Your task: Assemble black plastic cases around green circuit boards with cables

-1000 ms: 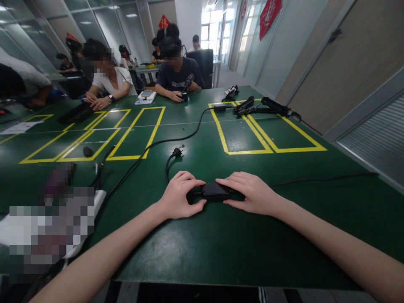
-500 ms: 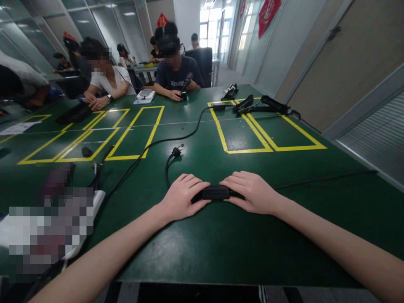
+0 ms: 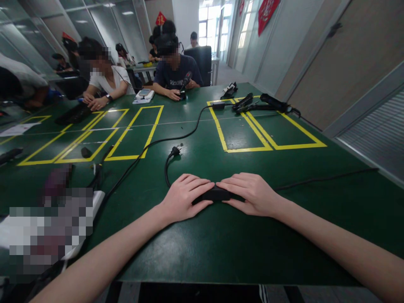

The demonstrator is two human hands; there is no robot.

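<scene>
A black power adapter [image 3: 217,193] rests on the green table [image 3: 195,248] in front of me. My left hand [image 3: 186,195] grips its left end, thumb along the near side and fingers over the far side. At the opposite end, my right hand [image 3: 249,193] closes around the adapter in the same way. From beyond my left hand a short black cord curves up to a plug [image 3: 175,151] lying on the table. A black cable [image 3: 325,179] runs off to the right behind my right wrist.
A white power strip [image 3: 99,202] lies at the left, partly blurred out. One long black cord [image 3: 186,136] crosses the table to another adapter [image 3: 218,106]. Black folded equipment [image 3: 265,104] sits at the far right. Yellow tape [image 3: 246,150] marks rectangles. Several people sit opposite.
My fingertips have come a little closer together over the adapter, the left ones shifting right. A dark object has appeared at the left edge of the table.
</scene>
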